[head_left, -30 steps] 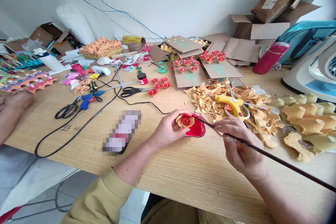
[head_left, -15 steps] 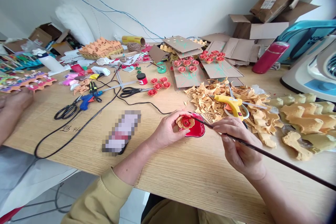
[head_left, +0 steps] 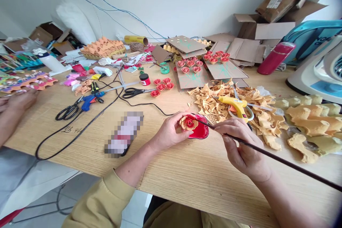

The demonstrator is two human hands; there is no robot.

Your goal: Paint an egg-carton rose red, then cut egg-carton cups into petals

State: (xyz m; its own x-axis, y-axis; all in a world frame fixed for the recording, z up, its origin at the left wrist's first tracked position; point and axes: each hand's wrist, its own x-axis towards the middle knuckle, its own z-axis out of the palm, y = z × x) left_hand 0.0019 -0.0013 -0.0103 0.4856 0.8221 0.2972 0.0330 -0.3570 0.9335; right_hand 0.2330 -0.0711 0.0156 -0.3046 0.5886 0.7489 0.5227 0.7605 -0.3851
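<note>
Between the thumb and fingers of my left hand is a small egg-carton flower, red in the middle with pale orange outer petals. My right hand grips a long dark paintbrush like a pen, its tip at the flower's right edge. Just behind and right of the flower lies a dish of red paint, partly covered by the flower and my left hand. Beyond them, several red-painted flowers sit on the table beside a red paint jar with a black lid.
Carton scraps and a yellow glue gun lie behind my right hand. Leftward are a phone, a blue glue gun, scissors and a looping black cable. Another person's hand rests far left.
The flower has tipped slightly in my left hand, and the brush has shifted a little left with my right hand. Both grips remain the same.
</note>
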